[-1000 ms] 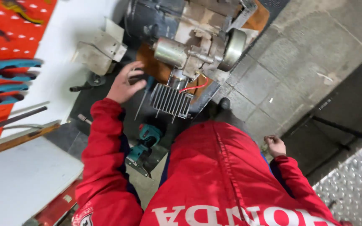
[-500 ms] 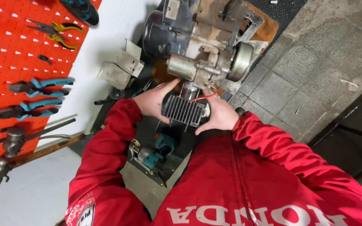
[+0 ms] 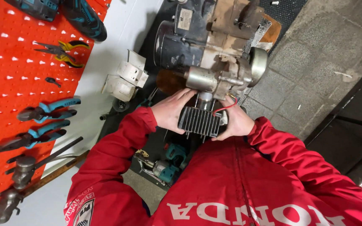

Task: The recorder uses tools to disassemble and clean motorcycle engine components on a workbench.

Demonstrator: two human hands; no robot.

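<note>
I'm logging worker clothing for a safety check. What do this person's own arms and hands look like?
Both arms are in long red fabric sleeves with ribbed cuffs. The left sleeve bears a patch near the shoulder. The left hand and right hand are bare: no gloves, rings or watch visible.

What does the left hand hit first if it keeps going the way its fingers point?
The left hand grips the finned cylinder, fingers aimed up and right. Straight on, it would likely meet the round metal housing on the engine first, though depth is unclear from this one view.
</note>
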